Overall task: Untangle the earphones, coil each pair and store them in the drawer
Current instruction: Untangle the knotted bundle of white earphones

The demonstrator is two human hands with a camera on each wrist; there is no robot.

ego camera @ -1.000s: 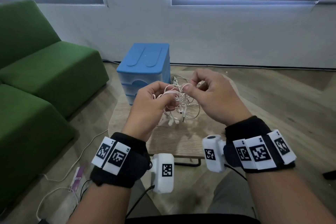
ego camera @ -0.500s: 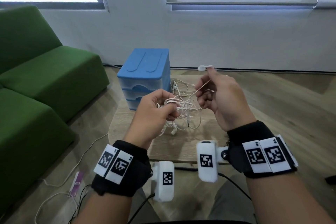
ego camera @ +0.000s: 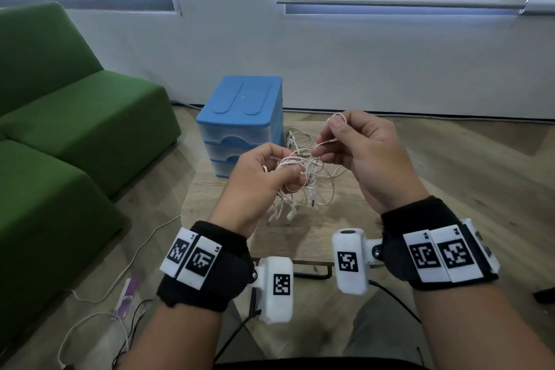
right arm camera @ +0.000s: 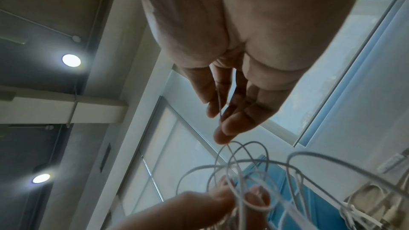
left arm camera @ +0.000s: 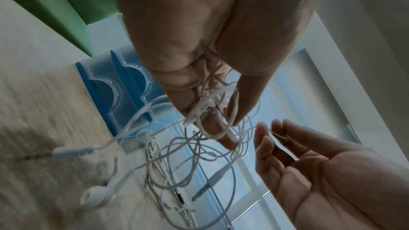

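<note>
A tangle of white earphones (ego camera: 303, 180) hangs above the small wooden table (ego camera: 300, 237). My left hand (ego camera: 288, 174) grips the knot of the tangle (left arm camera: 212, 109) between thumb and fingers. Loops, an earbud (left arm camera: 97, 195) and a jack plug (left arm camera: 210, 184) dangle below it. To the right and slightly higher, my right hand (ego camera: 333, 135) pinches a single thin strand (right arm camera: 220, 116) drawn out of the tangle, with a small loop over its forefinger. The blue drawer unit (ego camera: 240, 117) stands at the table's back left with its drawers closed.
More white earphone cable (ego camera: 295, 141) lies on the table just right of the drawer unit. A green sofa (ego camera: 60, 135) fills the left side. Loose cables and a small purple item (ego camera: 127, 297) lie on the floor at lower left.
From both hands meeting at the tangle, my right hand drew a strand up and away with an earbud at its tip. It now sits a little lower, holding a loop of cable.
</note>
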